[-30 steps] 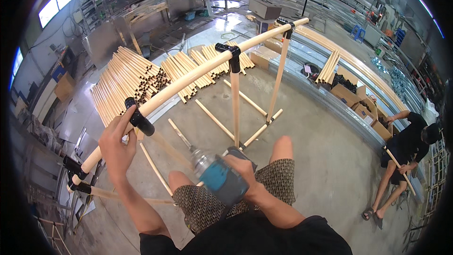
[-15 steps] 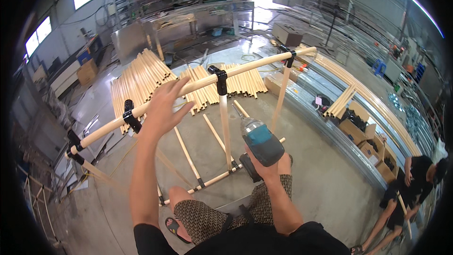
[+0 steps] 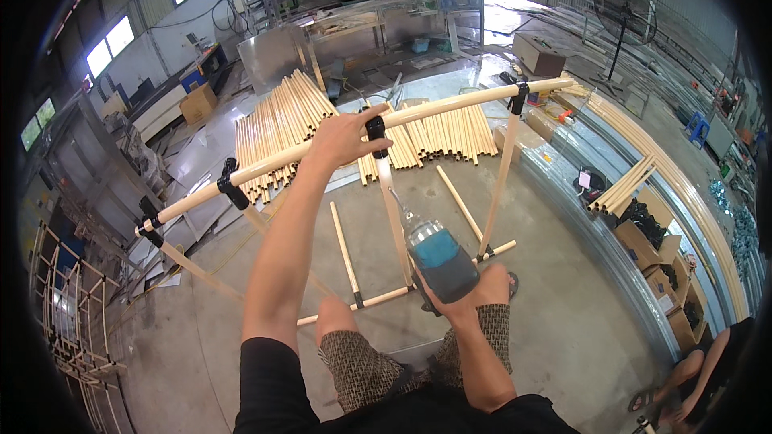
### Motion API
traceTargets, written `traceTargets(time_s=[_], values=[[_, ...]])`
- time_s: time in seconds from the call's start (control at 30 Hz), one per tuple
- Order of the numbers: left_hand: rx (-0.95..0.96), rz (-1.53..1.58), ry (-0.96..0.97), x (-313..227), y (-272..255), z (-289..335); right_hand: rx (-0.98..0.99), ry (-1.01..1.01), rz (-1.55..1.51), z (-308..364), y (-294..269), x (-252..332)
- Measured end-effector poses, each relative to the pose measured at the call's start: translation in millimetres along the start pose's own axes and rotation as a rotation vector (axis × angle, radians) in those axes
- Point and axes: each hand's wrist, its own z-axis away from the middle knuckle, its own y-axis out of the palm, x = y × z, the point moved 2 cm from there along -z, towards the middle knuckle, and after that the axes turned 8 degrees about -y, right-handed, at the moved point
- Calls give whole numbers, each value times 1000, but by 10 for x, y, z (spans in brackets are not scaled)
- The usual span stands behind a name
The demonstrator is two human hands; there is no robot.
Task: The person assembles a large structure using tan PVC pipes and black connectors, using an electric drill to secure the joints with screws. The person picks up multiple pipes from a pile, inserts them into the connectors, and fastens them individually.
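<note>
A long beige pipe (image 3: 458,104) runs across in front of me as the top rail of a frame. Around this rail, beside a black pipe joint (image 3: 375,130), my left hand (image 3: 342,143) is closed, its thumb and forefinger reaching the joint. My right hand (image 3: 457,307) grips a teal and grey cordless drill (image 3: 442,259), whose bit points up toward that joint without touching it. The drill hides much of the right hand's fingers. Below the joint an upright pipe (image 3: 396,209) goes down toward the lower rail (image 3: 386,297). Another black joint (image 3: 232,183) sits farther left.
Stacks of beige pipes (image 3: 277,128) lie beyond the frame. On the right are long metal profiles (image 3: 579,233) and open cardboard boxes (image 3: 643,229) with black parts. A co-worker (image 3: 708,374) is at the lower right. Another pipe frame (image 3: 72,305) stands at the left.
My left hand has moved right along the rail to the middle joint and closed there; before, its fingers were spread. The view has shifted left. The drill remains in my right hand, near the upright.
</note>
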Motion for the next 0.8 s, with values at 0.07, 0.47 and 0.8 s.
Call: traceTargets(time_s=[0.07,0.47,0.8], values=[[30,1,5,-10,1,-51,-19,-23,-10,-44,1,-4],[39,79,72,87,16,35,-45,-81,33,-560,-48,168],[106,125,54,165,28,1,-36,-121,25,-788,133,137]])
